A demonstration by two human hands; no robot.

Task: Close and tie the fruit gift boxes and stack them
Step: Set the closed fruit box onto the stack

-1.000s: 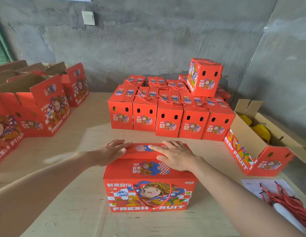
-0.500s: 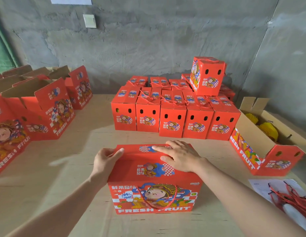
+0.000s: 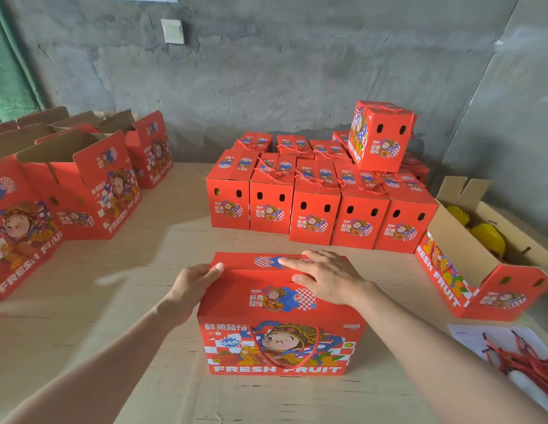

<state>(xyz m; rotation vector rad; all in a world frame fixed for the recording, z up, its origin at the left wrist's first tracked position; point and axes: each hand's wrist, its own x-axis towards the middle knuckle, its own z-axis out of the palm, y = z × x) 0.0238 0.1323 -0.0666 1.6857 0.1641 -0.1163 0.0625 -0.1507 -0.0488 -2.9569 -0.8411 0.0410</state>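
Gift box on the counter: right hand pressed flat on its lid, left hand gripping its end. Release before tying the cord, and it may spring open.

The left hand and the right hand are bare, as are both visible forearms.
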